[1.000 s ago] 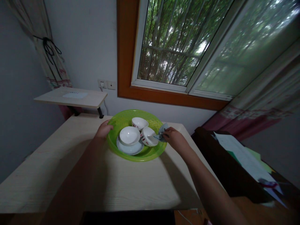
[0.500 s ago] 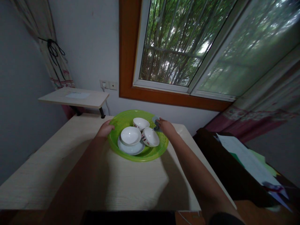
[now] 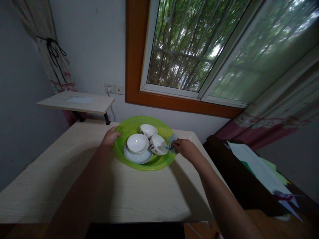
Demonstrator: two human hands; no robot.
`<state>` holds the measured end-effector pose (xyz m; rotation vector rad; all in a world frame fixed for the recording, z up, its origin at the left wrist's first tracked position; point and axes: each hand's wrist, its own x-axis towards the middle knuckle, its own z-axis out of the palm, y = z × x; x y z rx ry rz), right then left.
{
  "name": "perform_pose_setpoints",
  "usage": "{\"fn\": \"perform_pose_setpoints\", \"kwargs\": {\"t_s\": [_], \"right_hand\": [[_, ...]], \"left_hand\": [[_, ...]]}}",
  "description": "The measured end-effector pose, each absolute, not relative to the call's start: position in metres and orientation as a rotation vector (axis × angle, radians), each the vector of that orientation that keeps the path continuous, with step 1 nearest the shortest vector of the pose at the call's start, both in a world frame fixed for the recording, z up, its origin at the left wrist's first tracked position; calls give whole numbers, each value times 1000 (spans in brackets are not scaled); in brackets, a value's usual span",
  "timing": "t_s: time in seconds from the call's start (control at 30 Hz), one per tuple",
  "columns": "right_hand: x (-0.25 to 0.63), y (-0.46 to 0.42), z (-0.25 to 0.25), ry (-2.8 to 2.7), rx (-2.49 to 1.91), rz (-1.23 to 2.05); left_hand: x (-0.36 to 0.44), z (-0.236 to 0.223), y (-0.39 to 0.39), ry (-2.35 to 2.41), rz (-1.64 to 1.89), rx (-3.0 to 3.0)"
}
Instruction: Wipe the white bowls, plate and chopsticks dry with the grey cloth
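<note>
A round green plastic basin [image 3: 149, 167] stands on the pale wooden table. My left hand [image 3: 110, 136] grips its left rim, thumb over the edge. At the basin's right side, my right hand [image 3: 183, 146] is closed on a grey-blue cloth [image 3: 172, 143], which lies over the rim and reaches in near a bowl. That patterned white bowl [image 3: 159, 145] is tilted in the basin. Another white bowl [image 3: 149, 130] sits behind it. At the front left, a third white bowl [image 3: 138, 143] rests on a white plate [image 3: 138, 158].
The wooden table [image 3: 139, 196] carries a raised shelf [image 3: 97, 105] at its back left, with a paper [image 3: 81, 99] on it. Behind are a wall socket [image 3: 109, 88] and a window [image 3: 184, 49]. To the right, papers [image 3: 251, 169] lie on a dark piece of furniture [image 3: 224, 166].
My right hand and the cloth have moved along the basin's right rim, toward me and slightly outward. My left hand keeps its hold on the left rim. The bowls stay in place.
</note>
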<state>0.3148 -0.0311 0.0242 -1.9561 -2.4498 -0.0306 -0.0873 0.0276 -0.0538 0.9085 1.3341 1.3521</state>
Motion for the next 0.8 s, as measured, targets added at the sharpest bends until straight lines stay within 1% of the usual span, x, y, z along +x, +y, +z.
{"fn": "perform_pose_setpoints", "kwargs": {"t_s": [0.13,0.3,0.47,0.63,0.8], "right_hand": [[317,-37,24,-2411,-2003,62],[310,-21,24,-2339,-2110,-60],[299,13,20,-2352,-2100,-165],[290,42,19,-2391,-2066,-195],[293,35,18,-2392,-2049,-184]], "left_hand": [[-88,-52,27,1330,1332,919],[-90,-49,27,1328,1270,921],[-91,-48,27,1330,1267,943],[-90,-50,28,1308,1279,935],[-88,-49,25,1311,1325,892]]}}
